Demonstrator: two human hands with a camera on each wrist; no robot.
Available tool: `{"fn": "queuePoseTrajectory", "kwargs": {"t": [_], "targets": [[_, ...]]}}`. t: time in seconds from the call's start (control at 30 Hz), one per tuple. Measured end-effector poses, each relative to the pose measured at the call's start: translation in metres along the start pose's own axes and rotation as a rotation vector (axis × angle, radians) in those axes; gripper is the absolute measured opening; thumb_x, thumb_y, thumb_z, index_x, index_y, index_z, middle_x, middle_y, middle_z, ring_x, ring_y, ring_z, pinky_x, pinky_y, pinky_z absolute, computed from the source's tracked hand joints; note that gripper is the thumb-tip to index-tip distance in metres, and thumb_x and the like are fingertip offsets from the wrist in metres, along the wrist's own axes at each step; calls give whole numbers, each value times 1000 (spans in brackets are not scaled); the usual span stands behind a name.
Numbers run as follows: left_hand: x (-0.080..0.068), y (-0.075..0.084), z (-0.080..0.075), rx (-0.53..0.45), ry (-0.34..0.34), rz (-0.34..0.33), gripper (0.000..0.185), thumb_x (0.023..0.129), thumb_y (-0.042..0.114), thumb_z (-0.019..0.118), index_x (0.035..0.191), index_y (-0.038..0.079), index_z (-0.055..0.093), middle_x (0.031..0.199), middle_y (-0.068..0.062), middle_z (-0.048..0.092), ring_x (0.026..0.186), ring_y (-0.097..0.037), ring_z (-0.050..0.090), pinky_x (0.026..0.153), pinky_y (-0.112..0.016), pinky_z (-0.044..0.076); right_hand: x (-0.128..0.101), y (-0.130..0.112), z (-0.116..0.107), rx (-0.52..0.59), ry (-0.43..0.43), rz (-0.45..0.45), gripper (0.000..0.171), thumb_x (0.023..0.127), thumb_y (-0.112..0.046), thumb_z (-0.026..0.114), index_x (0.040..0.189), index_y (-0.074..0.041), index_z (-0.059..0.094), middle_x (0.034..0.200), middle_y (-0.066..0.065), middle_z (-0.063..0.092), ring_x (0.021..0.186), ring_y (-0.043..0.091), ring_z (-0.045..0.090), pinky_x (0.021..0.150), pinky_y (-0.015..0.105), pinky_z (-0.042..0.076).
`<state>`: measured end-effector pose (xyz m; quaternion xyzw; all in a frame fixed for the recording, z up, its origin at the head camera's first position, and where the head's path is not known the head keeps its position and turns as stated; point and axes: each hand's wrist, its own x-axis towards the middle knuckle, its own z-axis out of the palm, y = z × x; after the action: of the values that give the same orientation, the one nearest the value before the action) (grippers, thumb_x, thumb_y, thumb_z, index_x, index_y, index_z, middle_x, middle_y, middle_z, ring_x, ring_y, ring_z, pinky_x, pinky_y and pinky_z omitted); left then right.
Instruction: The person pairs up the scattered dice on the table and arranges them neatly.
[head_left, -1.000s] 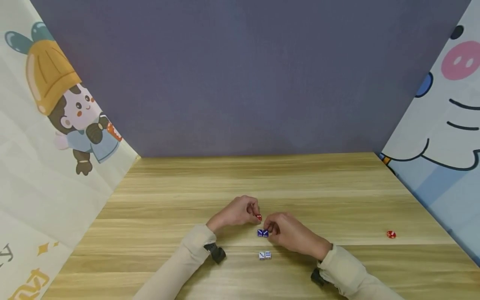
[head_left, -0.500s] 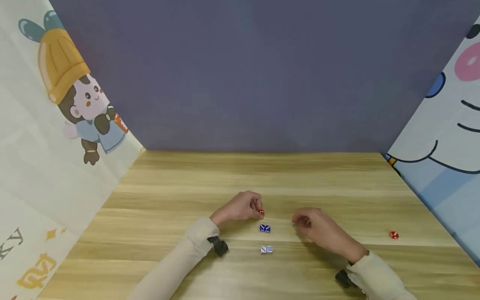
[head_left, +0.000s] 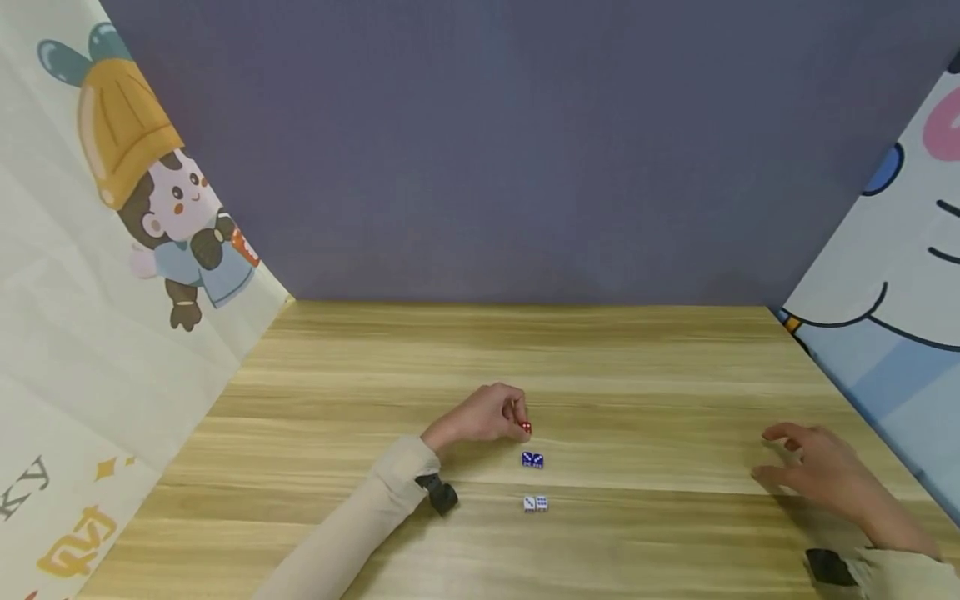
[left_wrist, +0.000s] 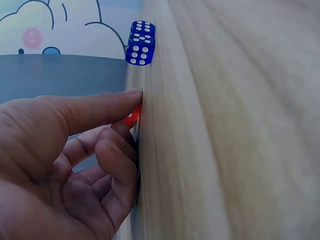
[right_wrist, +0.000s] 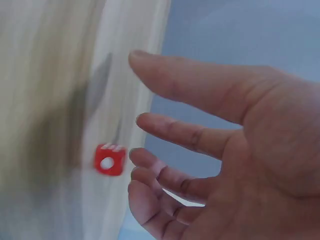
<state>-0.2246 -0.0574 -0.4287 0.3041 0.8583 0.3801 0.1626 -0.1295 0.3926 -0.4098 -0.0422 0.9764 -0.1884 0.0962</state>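
Observation:
My left hand [head_left: 486, 414] pinches a red die [head_left: 526, 427] between thumb and fingers at the tabletop; in the left wrist view the fingers cover most of this die [left_wrist: 131, 117]. Just in front of it, two blue dice [head_left: 532, 460] sit side by side. Nearer to me stands a pair of white dice [head_left: 536, 504], also side by side. Far to the right, my right hand [head_left: 821, 467] hovers with thumb and fingers spread, holding nothing. A second red die [right_wrist: 109, 159] lies on the table close to its fingertips in the right wrist view; the hand hides it from the head view.
The wood-grain table [head_left: 375, 358] ends at a dark grey panel [head_left: 525, 167] at the back. Cartoon-printed cloths hang at the left [head_left: 75, 292] and right [head_left: 900, 333]. Both wrists wear a dark strap-on device.
My right hand has left the blue dice and swept right to the lone red die, its fingers spreading. The left hand keeps its pinch on the other red die, almost still.

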Motion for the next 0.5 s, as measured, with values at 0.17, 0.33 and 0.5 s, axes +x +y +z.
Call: {"fn": "queuePoseTrajectory", "kwargs": {"t": [0.17,0.33,0.5], "targets": [[0,0,0,-1,-1,10,16,81,8,82,83,8,66,77,3,66,62,-7,53,56,-20,43,-1,10,3,23,-13,6,51,90,-31,73,114,12,58,100,27,63,92,43,60,70,49,51],[-1,0,1,-9,-1,9,16,81,7,82,84,8,67,77,3,66,61,-7,53,56,-21,42,-2,12,4,67,-42,28,38,91,-25,72,108,7,60,98,18,65,89,35,62,70,46,52],[-1,0,1,-10,-1,9,16,81,8,82,84,9,67,76,4,66,61,-7,53,55,-21,42,-6,13,3,38,-33,25,28,89,-20,73,102,3,62,93,8,65,84,26,61,68,40,51]]}}
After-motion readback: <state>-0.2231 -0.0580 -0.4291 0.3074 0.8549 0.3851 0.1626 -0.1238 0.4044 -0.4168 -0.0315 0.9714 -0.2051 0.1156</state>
